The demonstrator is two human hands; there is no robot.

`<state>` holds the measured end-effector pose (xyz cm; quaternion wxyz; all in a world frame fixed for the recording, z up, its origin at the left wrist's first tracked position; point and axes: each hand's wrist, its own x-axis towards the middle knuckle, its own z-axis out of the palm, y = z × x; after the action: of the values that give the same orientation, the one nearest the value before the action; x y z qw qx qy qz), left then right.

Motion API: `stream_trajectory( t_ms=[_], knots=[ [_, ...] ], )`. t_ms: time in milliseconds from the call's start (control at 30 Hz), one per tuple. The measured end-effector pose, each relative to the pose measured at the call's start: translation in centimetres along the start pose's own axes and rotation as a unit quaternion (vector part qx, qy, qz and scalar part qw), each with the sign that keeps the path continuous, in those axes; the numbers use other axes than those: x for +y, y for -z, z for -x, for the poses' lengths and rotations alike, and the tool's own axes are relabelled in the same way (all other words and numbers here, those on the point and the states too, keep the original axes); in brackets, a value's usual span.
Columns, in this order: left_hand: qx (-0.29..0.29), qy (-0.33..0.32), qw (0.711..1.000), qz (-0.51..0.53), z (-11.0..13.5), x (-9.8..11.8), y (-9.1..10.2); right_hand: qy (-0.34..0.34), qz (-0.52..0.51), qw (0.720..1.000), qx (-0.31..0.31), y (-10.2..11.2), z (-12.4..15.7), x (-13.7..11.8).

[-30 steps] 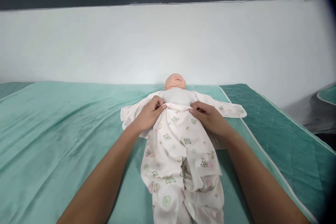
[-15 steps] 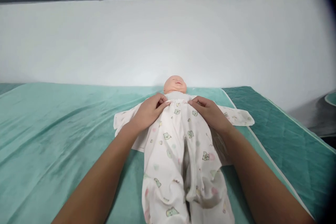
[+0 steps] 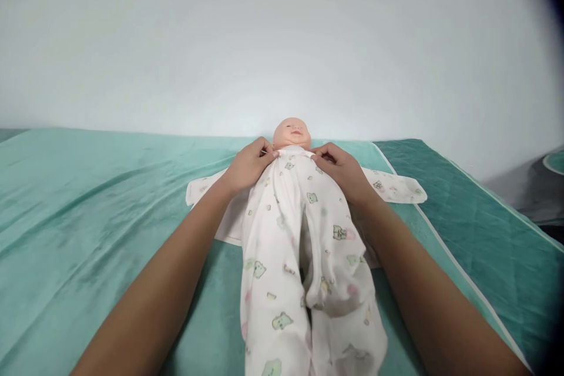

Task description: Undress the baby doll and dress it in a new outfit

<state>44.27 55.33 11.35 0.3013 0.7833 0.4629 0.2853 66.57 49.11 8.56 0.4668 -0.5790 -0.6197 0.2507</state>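
Pants (image 3: 275, 235): covered the doll (image 3: 291, 133) almost to its chin | left hand (image 3: 247, 165): pinched the top edge | right hand (image 3: 346, 173): pinched it too | green sheet (image 3: 106, 217): lay under the doll

Lt grn cloth (image 3: 110, 217): soft, w/ folds
Dk grn cloth (image 3: 497, 247): next to it, R side
Shirt (image 3: 396, 188): sleeves out flat
Doll (image 3: 291, 134): on its back

Trousers (image 3: 275, 241): thin printed cloth, matt, softly creased. Shirt sleeve (image 3: 396, 188): printed cloth, matt. Doll head (image 3: 291, 131): plastic-like, smooth. Sheet (image 3: 110, 211): plush-looking cloth, wrinkled. Side cover (image 3: 480, 229): quilted cloth, low sheen. Wall (image 3: 282, 47): smooth, matt.
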Motion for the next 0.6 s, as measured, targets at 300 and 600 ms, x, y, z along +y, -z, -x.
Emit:
stream_trajectory(
  t_ms=[300, 600],
  knots=[
    [0.054, 0.069, 0.990, -0.108, -2.7, -0.1, -0.9, -0.066, 0.114, 0.991, 0.039, -0.5, -3.3, 0.7],
    [0.016, -0.063, 0.998, 0.007, -2.1, -0.4, -1.3, 0.072, 0.070, 0.995, 0.017, -0.6, -2.1, 0.3]
  ],
)
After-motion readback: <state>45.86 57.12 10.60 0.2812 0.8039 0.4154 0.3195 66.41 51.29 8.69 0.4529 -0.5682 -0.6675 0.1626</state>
